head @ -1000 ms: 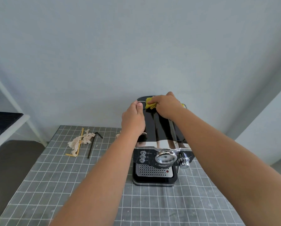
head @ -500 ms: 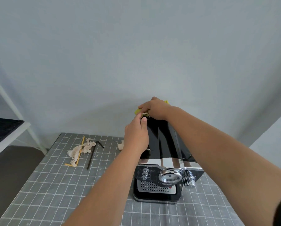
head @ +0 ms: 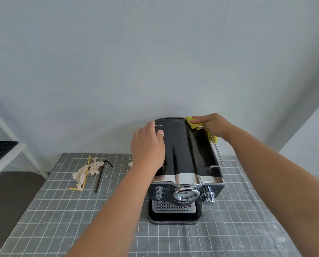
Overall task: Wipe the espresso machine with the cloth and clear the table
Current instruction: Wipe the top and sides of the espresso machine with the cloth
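Cloth [head: 193,123] shifted to machine [head: 186,154] top's far-right edge; right hand [head: 213,126] gripping.

The right hand [head: 213,126] hides most of the yellow cloth [head: 193,123].

Espresso machine [head: 184,154]: glossy black plastic top, polished chrome front band & knob, perforated metal drip grille. Cloth [head: 193,124]: yellow, soft fabric. Desk [head: 80,219]: matt grey woven cover w/ white grid.
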A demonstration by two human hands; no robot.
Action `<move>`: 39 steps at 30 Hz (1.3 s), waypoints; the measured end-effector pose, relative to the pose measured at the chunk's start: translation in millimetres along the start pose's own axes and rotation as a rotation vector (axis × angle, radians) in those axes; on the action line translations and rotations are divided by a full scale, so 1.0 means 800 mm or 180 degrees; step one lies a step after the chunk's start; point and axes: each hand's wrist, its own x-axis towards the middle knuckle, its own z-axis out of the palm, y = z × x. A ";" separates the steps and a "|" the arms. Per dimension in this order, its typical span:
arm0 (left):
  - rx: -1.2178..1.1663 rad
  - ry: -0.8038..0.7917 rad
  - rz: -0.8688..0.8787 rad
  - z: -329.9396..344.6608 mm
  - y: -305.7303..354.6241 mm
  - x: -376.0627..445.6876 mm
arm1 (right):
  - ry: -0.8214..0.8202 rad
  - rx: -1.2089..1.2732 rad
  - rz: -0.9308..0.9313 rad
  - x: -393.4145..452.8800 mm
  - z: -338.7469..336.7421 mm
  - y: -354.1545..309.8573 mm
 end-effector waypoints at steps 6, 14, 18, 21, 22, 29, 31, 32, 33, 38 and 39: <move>0.0943 -0.0247 0.1336 0.013 0.074 -0.058 | 0.0386 0.2215 0.0131 -0.076 0.021 0.039; 0.1161 -0.0548 0.1758 0.043 0.089 -0.098 | 0.0765 0.2701 0.0032 -0.221 0.076 0.070; 0.1182 -0.0617 0.1882 0.036 0.081 -0.092 | 0.0873 0.3050 -0.0110 -0.276 0.114 0.080; 0.1235 -0.0740 0.1937 0.035 0.077 -0.088 | 0.0947 0.3301 -0.0415 -0.271 0.138 0.086; 0.1195 -0.0769 0.1927 0.035 0.076 -0.088 | 0.0908 0.3353 -0.0492 -0.263 0.139 0.086; 0.0717 -0.0765 0.2152 0.037 0.068 -0.087 | 0.0037 0.3402 -0.0502 -0.143 0.090 0.080; 0.0660 -0.0686 0.2214 0.037 0.068 -0.089 | -0.0161 0.3359 -0.0296 -0.099 0.083 0.084; 0.0643 -0.0667 0.2220 0.037 0.069 -0.090 | -0.0252 0.3321 -0.0160 -0.081 0.084 0.089; 0.0638 -0.0663 0.2221 0.037 0.070 -0.090 | -0.0349 0.3279 -0.0023 -0.069 0.088 0.098; 0.0640 -0.0707 0.2253 0.038 0.068 -0.088 | -0.0435 0.3094 0.0613 -0.066 0.153 0.177; 0.0613 -0.0720 0.2277 0.037 0.067 -0.088 | -0.0443 0.3078 0.0665 -0.081 0.157 0.181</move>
